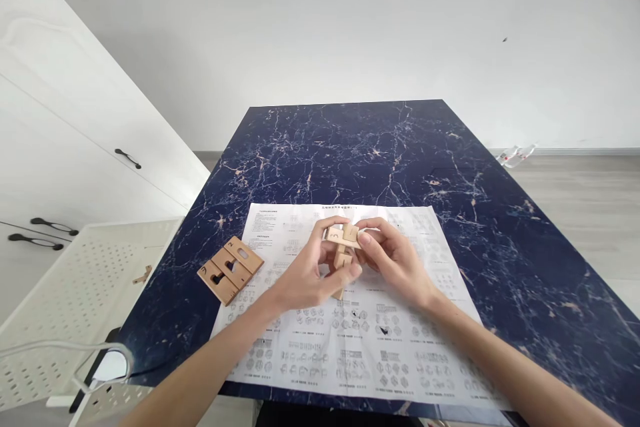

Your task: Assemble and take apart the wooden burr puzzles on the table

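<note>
Several light wooden puzzle pieces (343, 259) are joined in a cross-like cluster between my two hands, above a printed instruction sheet (310, 333). Dark number marks show on some of them. My left hand (315, 267) is closed round the cluster from the left, thumb low and index finger over the top. From the right, my right hand (393, 257) pinches a piece at the upper right of the cluster. The fingers cover part of the pieces. To the left, three flat notched wooden pieces (231, 269) marked with numbers lie side by side, partly on the sheet's edge.
The dark blue marble-patterned table (340, 153) reaches back toward a white wall. At the left stand a white cabinet (75, 113) and a perforated white panel (45, 307), with a pale cable near the table edge. Clear plastic items (516, 155) are beyond the right side.
</note>
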`<state>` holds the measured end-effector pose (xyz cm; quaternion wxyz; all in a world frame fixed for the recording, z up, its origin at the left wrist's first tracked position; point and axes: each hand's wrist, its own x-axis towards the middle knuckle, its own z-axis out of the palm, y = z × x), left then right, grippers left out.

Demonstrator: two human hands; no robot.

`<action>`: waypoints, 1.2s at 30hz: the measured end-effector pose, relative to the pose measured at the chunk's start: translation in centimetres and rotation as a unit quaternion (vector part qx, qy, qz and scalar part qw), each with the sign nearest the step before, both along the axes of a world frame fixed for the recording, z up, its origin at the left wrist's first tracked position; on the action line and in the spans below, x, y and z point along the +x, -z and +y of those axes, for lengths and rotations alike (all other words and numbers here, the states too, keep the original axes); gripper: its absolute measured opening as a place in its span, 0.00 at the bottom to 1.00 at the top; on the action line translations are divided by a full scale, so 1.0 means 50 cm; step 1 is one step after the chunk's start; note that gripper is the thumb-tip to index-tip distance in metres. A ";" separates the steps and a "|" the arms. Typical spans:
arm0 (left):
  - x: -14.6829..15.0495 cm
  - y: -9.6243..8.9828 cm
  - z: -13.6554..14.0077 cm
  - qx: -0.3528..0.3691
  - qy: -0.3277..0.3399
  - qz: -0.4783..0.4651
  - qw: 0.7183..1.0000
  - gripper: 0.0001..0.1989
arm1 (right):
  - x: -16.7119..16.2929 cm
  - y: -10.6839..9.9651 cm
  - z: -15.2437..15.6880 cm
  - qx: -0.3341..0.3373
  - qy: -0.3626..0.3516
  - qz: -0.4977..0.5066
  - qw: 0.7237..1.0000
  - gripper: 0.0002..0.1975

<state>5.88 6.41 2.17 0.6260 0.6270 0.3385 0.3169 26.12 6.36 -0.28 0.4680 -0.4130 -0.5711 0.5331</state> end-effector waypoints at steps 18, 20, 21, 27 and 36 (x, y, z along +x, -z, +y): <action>-0.009 -0.006 0.042 -0.032 -0.231 -0.021 0.972 0.32 | 0.014 0.005 0.006 0.213 -0.066 -0.265 0.938 0.29; -0.009 -0.005 0.043 -0.033 -0.237 -0.017 0.971 0.32 | 0.013 0.010 0.004 0.264 -0.107 -0.301 0.910 0.39; -0.009 -0.006 0.042 -0.033 -0.235 -0.015 0.971 0.32 | 0.012 0.012 0.003 0.279 -0.119 -0.319 0.898 0.40; -0.007 -0.009 0.037 -0.022 -0.215 -0.009 0.976 0.32 | 0.005 0.010 0.001 0.266 -0.123 -0.319 0.901 0.20; -0.005 -0.001 0.037 -0.019 -0.219 -0.032 0.975 0.35 | 0.031 -0.004 0.032 -0.059 -0.089 0.078 0.991 0.22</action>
